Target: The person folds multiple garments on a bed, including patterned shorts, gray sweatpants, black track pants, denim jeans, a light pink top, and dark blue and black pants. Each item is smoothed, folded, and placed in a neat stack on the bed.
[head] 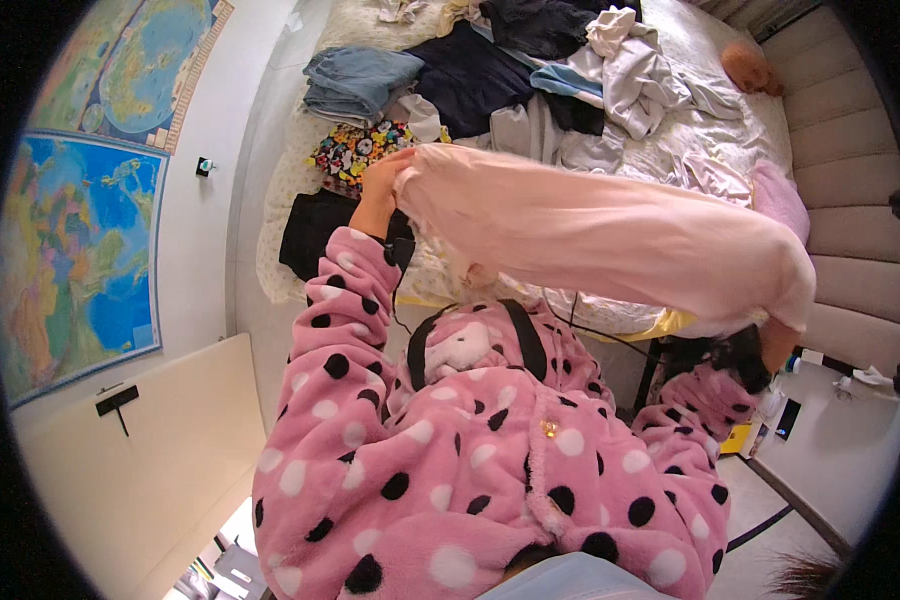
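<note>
A pale pink garment [607, 232] is stretched across in front of me, above the near part of the bed. My left hand [384, 180] grips its gathered left end. My right hand [781, 343] is at its far right end, with the fingers hidden by the cloth, which bulges over them. Under and behind my left hand lies a colourful patterned cloth [360, 150], with black folded clothing [300, 232] nearer to me. Folded blue jeans [360, 79] lie beyond, beside a dark navy garment [469, 82].
Grey clothes [637, 82] and other garments are heaped on the bed [765, 127]. A brown plush object [750, 67] rests by the padded headboard [832, 172]. A dark cable [607, 330] runs between my body and the bed. Maps [82, 262] hang on the left wall.
</note>
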A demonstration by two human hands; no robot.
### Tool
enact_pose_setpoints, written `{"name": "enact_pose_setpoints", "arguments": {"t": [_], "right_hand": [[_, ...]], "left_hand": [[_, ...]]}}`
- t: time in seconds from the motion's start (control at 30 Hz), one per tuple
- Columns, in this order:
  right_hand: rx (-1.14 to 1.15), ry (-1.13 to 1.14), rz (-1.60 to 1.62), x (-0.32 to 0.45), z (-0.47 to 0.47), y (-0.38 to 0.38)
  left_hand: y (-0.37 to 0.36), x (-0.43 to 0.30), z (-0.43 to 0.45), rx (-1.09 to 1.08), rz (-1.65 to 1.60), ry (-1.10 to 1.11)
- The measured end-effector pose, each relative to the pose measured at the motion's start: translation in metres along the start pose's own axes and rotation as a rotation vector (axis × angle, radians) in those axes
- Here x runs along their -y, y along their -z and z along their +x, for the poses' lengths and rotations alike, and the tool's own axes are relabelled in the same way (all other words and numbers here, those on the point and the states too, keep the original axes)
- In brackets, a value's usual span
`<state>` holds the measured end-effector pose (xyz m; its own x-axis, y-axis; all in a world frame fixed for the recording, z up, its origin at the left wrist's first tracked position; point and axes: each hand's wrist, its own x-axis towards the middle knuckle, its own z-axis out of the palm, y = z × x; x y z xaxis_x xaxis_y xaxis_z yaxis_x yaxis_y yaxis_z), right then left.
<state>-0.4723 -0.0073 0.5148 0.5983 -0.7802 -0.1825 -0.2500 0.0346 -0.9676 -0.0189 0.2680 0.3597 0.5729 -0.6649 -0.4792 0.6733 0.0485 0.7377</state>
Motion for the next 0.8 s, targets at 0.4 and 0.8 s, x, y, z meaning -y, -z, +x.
{"name": "enact_pose_setpoints", "arguments": {"t": [0.4, 0.8], "right_hand": [[-0.097, 0.097, -0.072, -0.08, -0.015, -0.001], [0.74, -0.18, 0.691, -0.013, 0.003, -0.299]], "left_hand": [[-0.145, -0.116, -0.019, -0.178, 0.103, -0.558], [-0.2, -0.073, -0.022, 0.113, 0.419, -0.672]]}}
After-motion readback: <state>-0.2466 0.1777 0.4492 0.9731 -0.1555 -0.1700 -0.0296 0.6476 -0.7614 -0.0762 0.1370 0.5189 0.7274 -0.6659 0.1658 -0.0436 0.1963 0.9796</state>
